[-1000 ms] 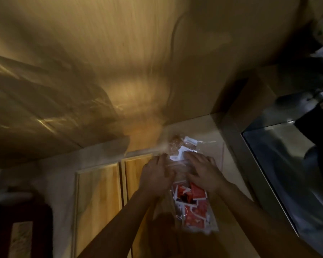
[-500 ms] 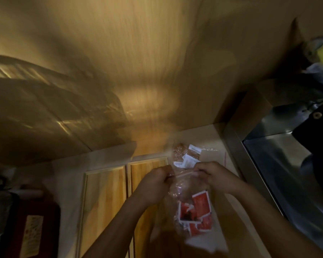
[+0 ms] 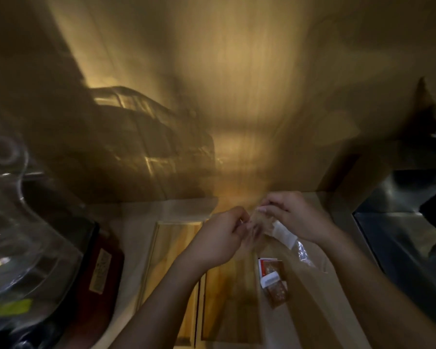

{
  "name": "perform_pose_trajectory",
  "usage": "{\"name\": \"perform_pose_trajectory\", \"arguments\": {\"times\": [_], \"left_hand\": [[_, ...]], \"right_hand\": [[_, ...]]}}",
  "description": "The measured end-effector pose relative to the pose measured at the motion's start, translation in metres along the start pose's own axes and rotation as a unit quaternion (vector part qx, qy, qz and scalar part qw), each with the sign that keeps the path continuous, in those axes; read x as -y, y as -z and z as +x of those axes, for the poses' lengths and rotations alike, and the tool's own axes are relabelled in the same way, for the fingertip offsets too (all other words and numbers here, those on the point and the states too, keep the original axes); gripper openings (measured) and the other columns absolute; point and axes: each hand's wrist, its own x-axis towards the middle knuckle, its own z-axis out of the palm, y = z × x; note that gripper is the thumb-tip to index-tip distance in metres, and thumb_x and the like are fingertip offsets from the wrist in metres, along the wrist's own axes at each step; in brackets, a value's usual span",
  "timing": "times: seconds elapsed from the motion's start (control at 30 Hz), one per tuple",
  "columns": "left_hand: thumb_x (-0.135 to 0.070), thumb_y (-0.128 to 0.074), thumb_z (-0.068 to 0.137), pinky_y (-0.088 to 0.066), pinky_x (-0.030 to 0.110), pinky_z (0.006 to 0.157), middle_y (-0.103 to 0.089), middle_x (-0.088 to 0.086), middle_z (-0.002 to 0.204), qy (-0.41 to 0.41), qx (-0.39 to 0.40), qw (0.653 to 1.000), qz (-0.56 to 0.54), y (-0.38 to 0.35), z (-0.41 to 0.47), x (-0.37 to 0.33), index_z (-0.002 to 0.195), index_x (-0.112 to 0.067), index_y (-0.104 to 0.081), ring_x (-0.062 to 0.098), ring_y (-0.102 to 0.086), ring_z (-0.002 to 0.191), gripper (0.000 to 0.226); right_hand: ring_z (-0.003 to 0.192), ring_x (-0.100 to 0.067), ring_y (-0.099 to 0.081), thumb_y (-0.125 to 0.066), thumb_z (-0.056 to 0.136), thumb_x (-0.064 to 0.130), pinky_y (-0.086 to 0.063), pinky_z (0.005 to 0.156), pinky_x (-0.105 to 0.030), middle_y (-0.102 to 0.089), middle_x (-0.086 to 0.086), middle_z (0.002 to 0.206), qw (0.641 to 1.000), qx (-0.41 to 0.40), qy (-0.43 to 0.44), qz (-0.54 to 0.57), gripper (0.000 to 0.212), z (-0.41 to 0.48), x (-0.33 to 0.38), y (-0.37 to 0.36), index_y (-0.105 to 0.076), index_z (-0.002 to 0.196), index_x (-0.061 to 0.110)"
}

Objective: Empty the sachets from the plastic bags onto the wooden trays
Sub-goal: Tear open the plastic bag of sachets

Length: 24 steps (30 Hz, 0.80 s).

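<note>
My left hand (image 3: 219,238) and my right hand (image 3: 295,217) both pinch the top edge of a clear plastic bag (image 3: 302,253), held up above the counter. The bag hangs down between my forearms, and red, white and brown sachets (image 3: 272,278) sit in its lower part. Two wooden trays lie side by side below: the left tray (image 3: 169,245) and the right tray (image 3: 227,293), which is partly under the bag. Both trays look bare where they show. The picture is dim and blurred.
A steel sink (image 3: 403,222) lies to the right of the counter. A dark red object with a label (image 3: 101,270) and clear plastic packaging (image 3: 15,222) sit at the left. A wood-panel wall (image 3: 237,84) rises behind.
My hands have lifted the bag higher and moved its mouth further from me. The sachets have slid lower in the bag. The camera view has shifted, so more of the left side shows.
</note>
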Motion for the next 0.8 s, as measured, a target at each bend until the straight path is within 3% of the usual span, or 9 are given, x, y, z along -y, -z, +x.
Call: {"name": "perform_pose_trajectory", "arguments": {"times": [0.13, 0.3, 0.37, 0.47, 0.53, 0.63, 0.7, 0.8], "left_hand": [[-0.018, -0.048, 0.093, -0.048, 0.038, 0.067, -0.058, 0.003, 0.075, 0.079, -0.019, 0.993, -0.081, -0.001, -0.014, 0.018, 0.076, -0.02, -0.054, 0.022, -0.057, 0.071, 0.017], [-0.013, -0.046, 0.094, -0.045, 0.029, 0.052, -0.055, 0.002, 0.066, 0.208, 0.007, 0.959, -0.192, -0.018, -0.037, 0.048, 0.071, -0.018, -0.05, 0.012, -0.053, 0.055, 0.024], [-0.01, -0.046, 0.094, -0.048, 0.027, 0.048, -0.059, 0.007, 0.07, 0.244, -0.003, 0.931, -0.273, -0.019, -0.043, 0.051, 0.074, -0.013, -0.053, 0.011, -0.057, 0.054, 0.021], [0.0, -0.047, 0.091, -0.056, 0.029, 0.055, -0.064, 0.009, 0.074, 0.295, -0.005, 0.879, -0.375, -0.012, -0.046, 0.051, 0.078, -0.007, -0.058, 0.014, -0.064, 0.062, 0.018], [0.004, -0.046, 0.09, -0.059, 0.032, 0.058, -0.067, 0.01, 0.076, 0.317, -0.005, 0.846, -0.429, -0.009, -0.044, 0.053, 0.082, -0.004, -0.059, 0.016, -0.068, 0.066, 0.017], [0.007, -0.05, 0.087, -0.057, 0.03, 0.052, -0.069, 0.01, 0.071, 0.323, -0.014, 0.822, -0.47, -0.01, -0.041, 0.054, 0.093, 0.001, -0.06, 0.016, -0.069, 0.06, 0.013], [0.005, -0.054, 0.086, -0.055, 0.028, 0.049, -0.068, 0.01, 0.068, 0.31, -0.019, 0.828, -0.466, -0.015, -0.039, 0.051, 0.092, 0.001, -0.061, 0.016, -0.067, 0.057, 0.01], [0.001, -0.056, 0.086, -0.054, 0.027, 0.048, -0.064, 0.009, 0.066, 0.273, -0.018, 0.859, -0.434, -0.021, -0.038, 0.044, 0.081, -0.002, -0.063, 0.014, -0.062, 0.055, 0.009]], "right_hand": [[0.068, -0.013, -0.056, -0.059, 0.086, 0.018, -0.046, 0.069, -0.037, -0.062, 0.003, 0.07, 1.0, 0.007, 0.019, -0.013, 0.011, 0.008, 0.009, -0.025, -0.067, 0.08, 0.015], [0.097, -0.021, -0.059, -0.055, 0.089, 0.025, -0.038, 0.079, -0.031, -0.066, -0.005, 0.1, 0.993, 0.043, 0.011, -0.106, 0.019, 0.004, 0.003, -0.066, -0.066, 0.099, 0.013], [0.111, -0.021, -0.05, -0.052, 0.09, 0.026, -0.027, 0.085, -0.027, -0.058, -0.002, 0.117, 0.99, 0.001, 0.026, -0.138, 0.028, 0.001, 0.001, -0.078, -0.059, 0.116, 0.016], [0.116, -0.021, -0.04, -0.049, 0.091, 0.022, -0.029, 0.093, -0.03, -0.049, -0.002, 0.129, 0.989, -0.108, -0.007, -0.103, 0.037, -0.005, 0.01, -0.087, -0.048, 0.128, 0.016], [0.109, -0.017, -0.045, -0.05, 0.091, 0.017, -0.036, 0.092, -0.03, -0.052, -0.002, 0.121, 0.986, -0.159, -0.022, -0.033, 0.034, -0.01, 0.018, -0.091, -0.05, 0.124, 0.013], [0.082, -0.006, -0.052, -0.053, 0.09, 0.016, -0.045, 0.073, -0.022, -0.054, 0.01, 0.092, 0.978, -0.165, -0.067, 0.107, 0.013, -0.018, 0.027, -0.099, -0.058, 0.101, 0.017], [0.075, -0.006, -0.055, -0.058, 0.088, 0.018, -0.044, 0.065, -0.02, -0.058, 0.009, 0.079, 0.967, -0.134, -0.121, 0.182, 0.004, -0.021, 0.028, -0.105, -0.058, 0.084, 0.02], [0.065, -0.009, -0.059, -0.062, 0.085, 0.025, -0.044, 0.062, -0.023, -0.062, 0.005, 0.066, 0.942, -0.083, -0.191, 0.263, 0.014, -0.024, 0.027, -0.109, -0.057, 0.073, 0.021]]}}
